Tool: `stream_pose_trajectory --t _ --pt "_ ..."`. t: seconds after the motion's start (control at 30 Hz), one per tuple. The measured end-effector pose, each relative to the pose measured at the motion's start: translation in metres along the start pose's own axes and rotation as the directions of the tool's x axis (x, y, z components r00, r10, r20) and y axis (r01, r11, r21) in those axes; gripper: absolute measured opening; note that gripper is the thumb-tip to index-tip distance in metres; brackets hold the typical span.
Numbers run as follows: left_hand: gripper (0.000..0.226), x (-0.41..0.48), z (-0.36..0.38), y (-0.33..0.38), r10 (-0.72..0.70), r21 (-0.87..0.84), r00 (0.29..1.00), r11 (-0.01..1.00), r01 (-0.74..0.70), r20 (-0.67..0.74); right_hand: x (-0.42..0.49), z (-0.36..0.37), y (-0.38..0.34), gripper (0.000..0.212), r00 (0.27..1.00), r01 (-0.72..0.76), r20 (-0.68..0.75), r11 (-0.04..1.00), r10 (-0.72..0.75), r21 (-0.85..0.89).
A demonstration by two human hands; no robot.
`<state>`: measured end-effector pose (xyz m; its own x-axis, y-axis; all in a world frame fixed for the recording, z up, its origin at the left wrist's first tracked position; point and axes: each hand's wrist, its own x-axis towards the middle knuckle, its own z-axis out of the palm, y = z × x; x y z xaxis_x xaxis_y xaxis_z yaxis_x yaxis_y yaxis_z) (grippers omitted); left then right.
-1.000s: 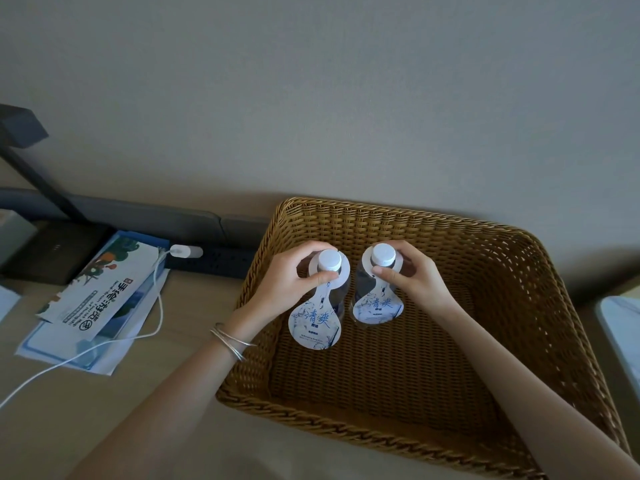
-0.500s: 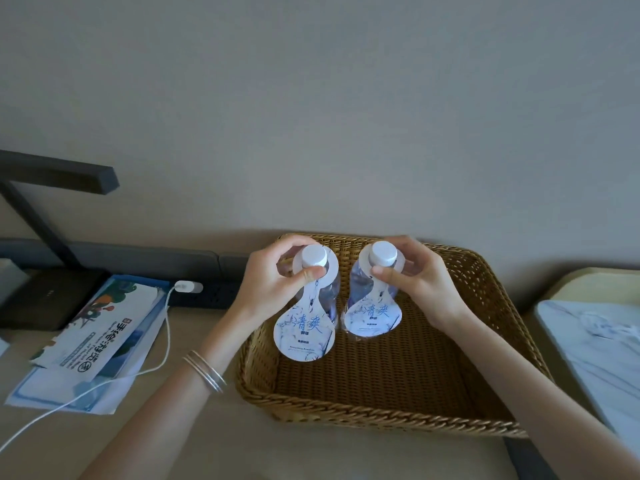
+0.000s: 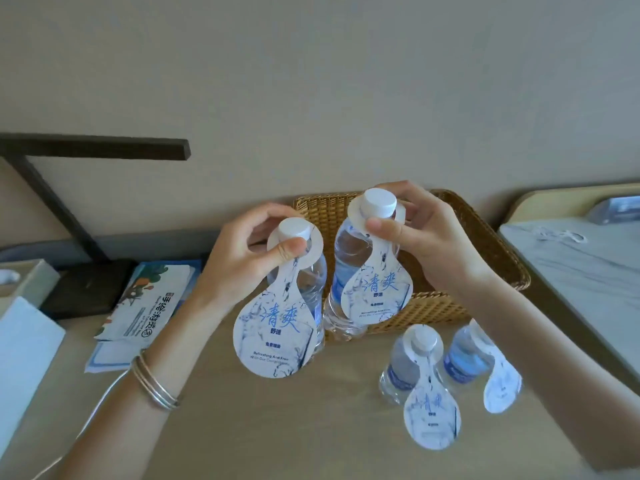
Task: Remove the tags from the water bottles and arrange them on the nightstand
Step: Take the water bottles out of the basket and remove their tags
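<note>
Cut off at the left edge: a white box (image 3: 24,365) and a pale open box (image 3: 26,282), contents unreadable. Behind these, a dark angular lamp (image 3: 52,199) on a flat black base, next to a glossy printed leaflet (image 3: 149,303) lying over blue-edged paper, with a thin white cable (image 3: 100,407) running out of frame below. Left hand (image 3: 239,268), thin metal bangles (image 3: 154,382) on the wrist, closed thumb and fingers around the neck of a clear plastic water bottle (image 3: 311,282), held up above the tan tabletop (image 3: 277,427); a teardrop card tag (image 3: 273,327) hanging from the neck and hiding most of the bottle body. Right hand (image 3: 429,240) pinched likewise on the neck of a second bottle (image 3: 346,271), held slightly higher, in front of a woven wicker basket (image 3: 495,251); its tag (image 3: 377,292) covering the lower front. Two more tagged bottles (image 3: 405,365) (image 3: 464,355) standing just beside each other on the tabletop near the basket, the right one partly hidden by the forearm, print on their tags too blurred to read. At the far right, a marble-look nightstand top (image 3: 575,271), cut off, with small indistinct objects on it.
</note>
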<state>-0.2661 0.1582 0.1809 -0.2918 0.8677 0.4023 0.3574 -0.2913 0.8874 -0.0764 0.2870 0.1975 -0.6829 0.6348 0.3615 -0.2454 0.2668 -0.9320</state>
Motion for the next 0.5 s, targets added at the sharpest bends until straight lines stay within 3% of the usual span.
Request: stream_pose_trajectory --t 0.3,0.5 --pt "0.033 -0.117 0.007 -0.09 -0.208 -0.047 0.978 0.977 0.208 0.019 -0.108 0.067 0.083 0.027 0.964 -0.239 -0.137 0.97 0.23 -0.054" --pt "0.036 -0.131 0.013 -0.124 -0.245 -0.019 0.966 0.969 0.244 -0.077 -0.127 0.074 0.137 0.029 0.923 -0.367 -0.18 0.921 0.341 -0.134"
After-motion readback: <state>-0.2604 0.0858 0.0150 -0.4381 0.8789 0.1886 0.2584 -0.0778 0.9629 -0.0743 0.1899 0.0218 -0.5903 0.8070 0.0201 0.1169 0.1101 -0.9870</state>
